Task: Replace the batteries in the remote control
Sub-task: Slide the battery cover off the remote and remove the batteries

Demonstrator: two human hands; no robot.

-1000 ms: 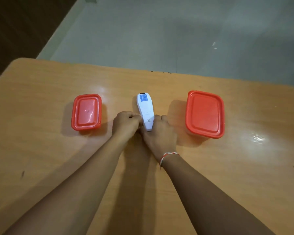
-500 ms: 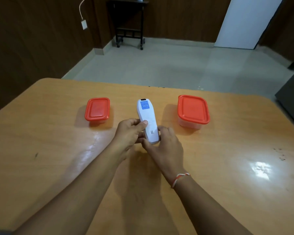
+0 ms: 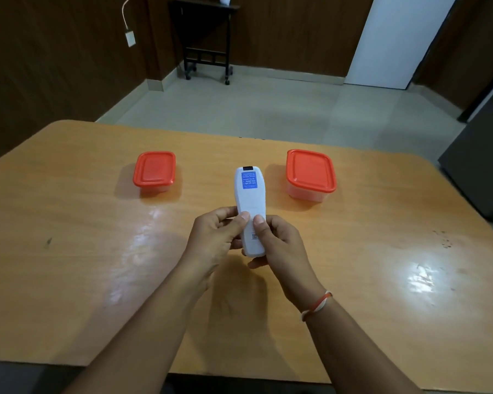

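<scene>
I hold a white remote control back side up above the middle of the wooden table; a blue sticker sits near its far end. My left hand grips its near end from the left, thumb pressed on the back. My right hand grips it from the right, thumb also on the back beside the left thumb. The battery cover looks closed. No loose batteries are visible.
A small red-lidded container stands to the left of the remote and a larger red-lidded container to the right, both shut. Beyond the table's far edge lie a tiled floor, a dark wheeled stand and a white door.
Both hands have lifted the remote off the table and drawn it toward me. My thumbs have moved onto its back. The camera has tilted up, showing more of the room.
</scene>
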